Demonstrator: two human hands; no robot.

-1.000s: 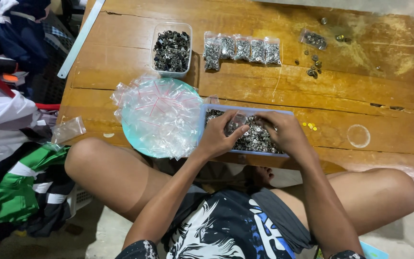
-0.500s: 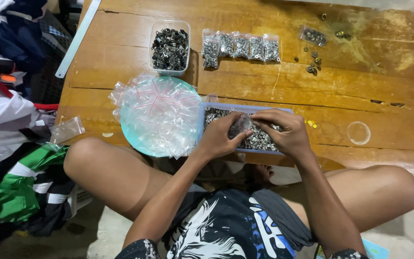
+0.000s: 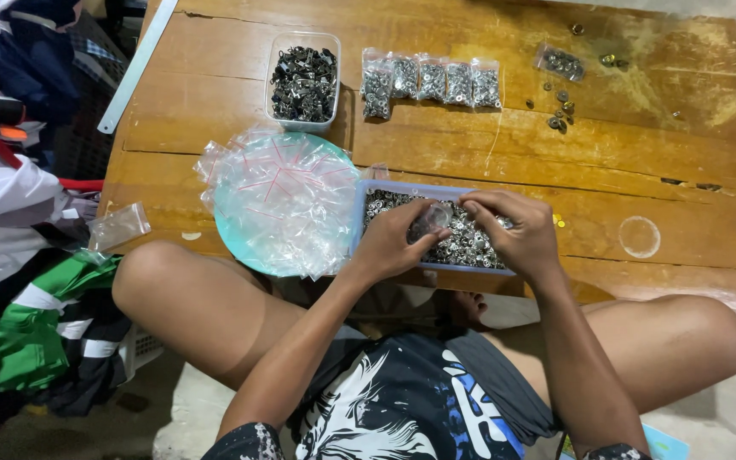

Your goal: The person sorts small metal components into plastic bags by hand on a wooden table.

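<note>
Moved: both my hands have drawn closer together over the tray (image 3: 366,198).
Left hand (image 3: 389,247): pinching a small bag (image 3: 428,221).
Right hand (image 3: 517,234): fingers pinched at the bag's mouth, just right of it.
Bag: between hands, above the tray's metal bits (image 3: 462,243), long axis tilted up-right.

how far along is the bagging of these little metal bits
Done: five filled small clear bags lined up on the wooden table. In hand: left hand holds a clear bag while right hand feeds it. Left: blue tray of metal pieces remains well stocked; empty bags pile large.

Five filled clear bags (image 3: 430,83) in row mid-table; empty clear bags (image 3: 283,200) heaped on teal plate (image 3: 233,247).
</note>
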